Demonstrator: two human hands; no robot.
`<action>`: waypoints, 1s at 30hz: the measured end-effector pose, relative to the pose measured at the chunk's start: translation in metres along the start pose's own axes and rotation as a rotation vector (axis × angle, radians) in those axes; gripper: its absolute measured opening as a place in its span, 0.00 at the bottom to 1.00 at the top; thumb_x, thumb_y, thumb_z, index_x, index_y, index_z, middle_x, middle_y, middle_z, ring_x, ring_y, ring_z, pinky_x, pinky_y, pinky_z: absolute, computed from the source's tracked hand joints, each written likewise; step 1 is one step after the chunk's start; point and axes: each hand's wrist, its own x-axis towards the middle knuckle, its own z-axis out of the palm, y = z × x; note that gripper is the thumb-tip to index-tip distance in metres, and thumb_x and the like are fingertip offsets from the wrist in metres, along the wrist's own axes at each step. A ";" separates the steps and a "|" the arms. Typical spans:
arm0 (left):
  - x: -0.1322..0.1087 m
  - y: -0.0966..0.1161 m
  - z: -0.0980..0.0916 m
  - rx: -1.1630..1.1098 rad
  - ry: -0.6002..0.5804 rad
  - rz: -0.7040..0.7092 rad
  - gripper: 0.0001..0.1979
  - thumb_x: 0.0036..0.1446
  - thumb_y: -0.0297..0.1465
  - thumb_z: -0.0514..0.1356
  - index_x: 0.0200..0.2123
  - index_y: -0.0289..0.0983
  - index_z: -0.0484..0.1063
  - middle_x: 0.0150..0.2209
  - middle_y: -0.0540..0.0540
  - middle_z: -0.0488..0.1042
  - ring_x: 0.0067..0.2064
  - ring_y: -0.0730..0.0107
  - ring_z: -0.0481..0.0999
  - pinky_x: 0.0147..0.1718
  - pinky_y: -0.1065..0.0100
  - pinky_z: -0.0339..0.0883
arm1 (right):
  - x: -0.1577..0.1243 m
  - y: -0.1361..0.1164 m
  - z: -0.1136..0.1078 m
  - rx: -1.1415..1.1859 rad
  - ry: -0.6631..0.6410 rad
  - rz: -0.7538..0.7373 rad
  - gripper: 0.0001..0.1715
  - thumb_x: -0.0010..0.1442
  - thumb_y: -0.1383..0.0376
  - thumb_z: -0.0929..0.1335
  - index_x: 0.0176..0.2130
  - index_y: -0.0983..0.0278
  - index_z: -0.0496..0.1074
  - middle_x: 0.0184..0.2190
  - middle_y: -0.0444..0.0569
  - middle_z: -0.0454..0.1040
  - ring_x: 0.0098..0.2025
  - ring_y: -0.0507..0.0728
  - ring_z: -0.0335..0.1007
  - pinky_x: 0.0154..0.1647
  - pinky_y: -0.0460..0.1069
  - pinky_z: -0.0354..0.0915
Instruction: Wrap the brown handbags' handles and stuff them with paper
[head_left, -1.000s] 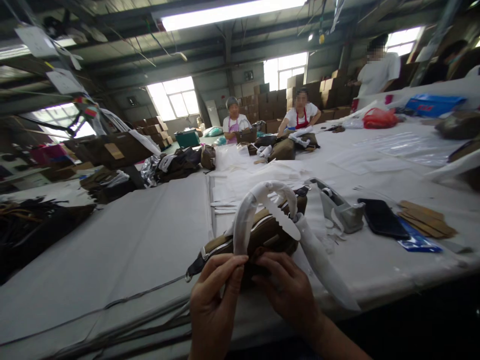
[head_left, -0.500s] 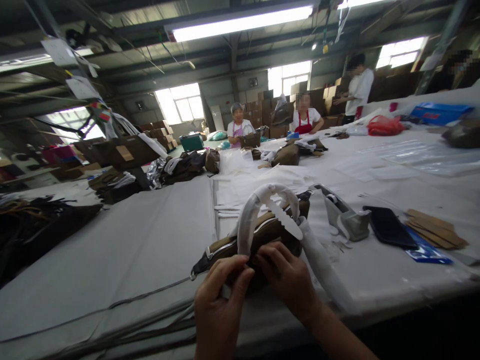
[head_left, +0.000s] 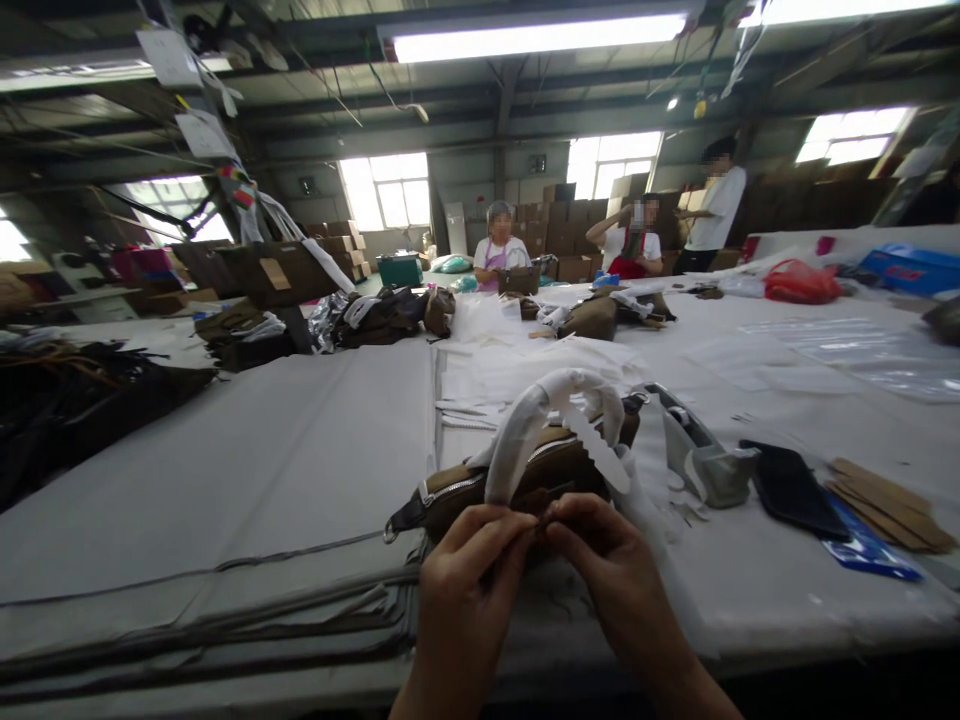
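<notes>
A brown handbag (head_left: 450, 502) with a silver zip lies on the white-covered table in front of me. White wrapping covers its arched handle (head_left: 517, 437), and a notched white strip (head_left: 598, 447) hangs from the handle. At the bag's near side, my left hand (head_left: 480, 565) pinches with thumb and forefinger just below the handle's end. Close beside it, my right hand (head_left: 607, 550) is also closed in a pinch, the fingertips of both hands nearly meeting. Whatever small part lies between the fingertips is too hidden to name.
Right of the bag are a grey holder (head_left: 709, 455), a black phone (head_left: 795, 488), a blue packet (head_left: 874, 545) and brown card pieces (head_left: 892, 505). Grey sheets (head_left: 300, 635) are layered at front left. Dark bags (head_left: 390, 320) are piled farther back; co-workers are across the table.
My right hand has turned and come up against the left hand's fingertips. The view has levelled and shifted. A seated co-worker across the table has raised an arm.
</notes>
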 end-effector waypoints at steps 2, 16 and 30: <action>-0.001 -0.001 0.000 0.005 -0.010 -0.002 0.10 0.62 0.24 0.63 0.44 0.42 0.78 0.40 0.50 0.78 0.42 0.76 0.79 0.44 0.78 0.72 | 0.001 0.000 0.000 -0.029 0.017 -0.025 0.10 0.53 0.60 0.78 0.35 0.58 0.77 0.34 0.41 0.80 0.37 0.50 0.77 0.41 0.40 0.72; 0.000 0.003 0.000 0.066 0.010 -0.038 0.06 0.61 0.24 0.62 0.38 0.40 0.76 0.36 0.50 0.77 0.38 0.74 0.78 0.39 0.75 0.71 | -0.002 0.000 -0.001 -0.246 0.081 -0.158 0.08 0.53 0.61 0.77 0.35 0.58 0.80 0.35 0.45 0.82 0.38 0.55 0.80 0.42 0.44 0.76; -0.004 0.000 -0.001 0.094 -0.022 -0.056 0.05 0.62 0.25 0.61 0.37 0.40 0.76 0.35 0.50 0.77 0.36 0.74 0.78 0.37 0.75 0.70 | -0.004 -0.004 -0.001 -0.477 0.083 -0.352 0.04 0.56 0.66 0.75 0.35 0.57 0.79 0.34 0.42 0.82 0.36 0.53 0.80 0.41 0.42 0.75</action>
